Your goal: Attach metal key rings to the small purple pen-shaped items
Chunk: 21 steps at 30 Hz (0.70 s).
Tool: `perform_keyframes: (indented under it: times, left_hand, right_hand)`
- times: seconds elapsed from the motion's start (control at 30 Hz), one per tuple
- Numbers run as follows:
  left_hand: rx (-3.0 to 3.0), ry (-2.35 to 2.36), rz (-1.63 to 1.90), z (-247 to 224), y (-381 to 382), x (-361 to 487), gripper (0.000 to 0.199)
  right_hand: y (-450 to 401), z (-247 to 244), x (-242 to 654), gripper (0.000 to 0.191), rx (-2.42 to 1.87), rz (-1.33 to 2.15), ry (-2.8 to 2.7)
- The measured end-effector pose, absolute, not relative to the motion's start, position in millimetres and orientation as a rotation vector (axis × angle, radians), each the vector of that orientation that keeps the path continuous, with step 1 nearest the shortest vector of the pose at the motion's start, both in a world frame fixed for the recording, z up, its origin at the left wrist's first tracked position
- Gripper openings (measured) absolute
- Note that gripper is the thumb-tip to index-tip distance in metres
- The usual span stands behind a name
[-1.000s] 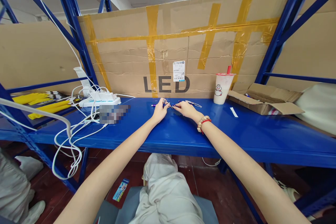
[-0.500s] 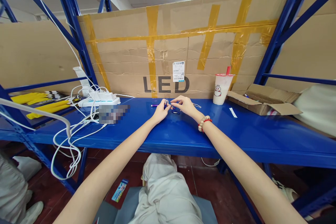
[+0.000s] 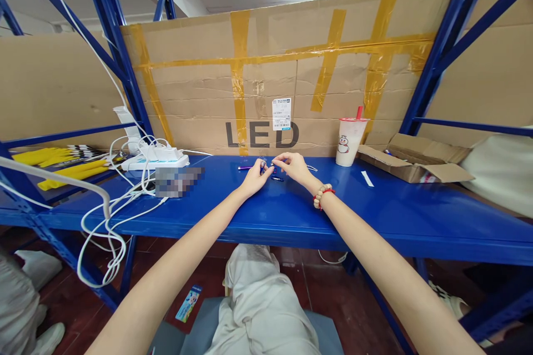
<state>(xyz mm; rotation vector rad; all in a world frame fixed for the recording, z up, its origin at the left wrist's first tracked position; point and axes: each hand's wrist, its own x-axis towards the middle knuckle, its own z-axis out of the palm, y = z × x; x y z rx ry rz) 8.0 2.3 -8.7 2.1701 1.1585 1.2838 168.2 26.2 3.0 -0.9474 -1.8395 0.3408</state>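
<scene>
- Two bare hands are close together at the centre of the frame; the left hand [image 3: 252, 180] pinches what seems a small dark piece [image 3: 262, 164] between thumb and fingers.
- Thumb and forefinger of the right hand [image 3: 293, 166] nearly close; I cannot tell whether they grip anything.
- Glossy blue piece [image 3: 277, 178] lies just below the fingertips, purple rod [image 3: 244, 168] just left.
- Small dark piece: probably light, stiff, slippery; best taken by its sides, fingertips only.
</scene>
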Motion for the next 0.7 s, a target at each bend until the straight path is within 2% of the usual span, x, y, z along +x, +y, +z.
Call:
perform_keyframes:
  times: [0.27,0.7]
  left_hand:
    - [2.273,1.099,1.119,-9.1,1.6,5.9,0.021]
    - [2.362,1.091,1.154,-9.1,4.9,5.6,0.018]
  right_hand:
    - [21.5,8.0,165.4,0.035,-0.86,0.382,-1.748]
    - [14.0,13.4,164.1,0.041,-0.872,0.517,-1.757]
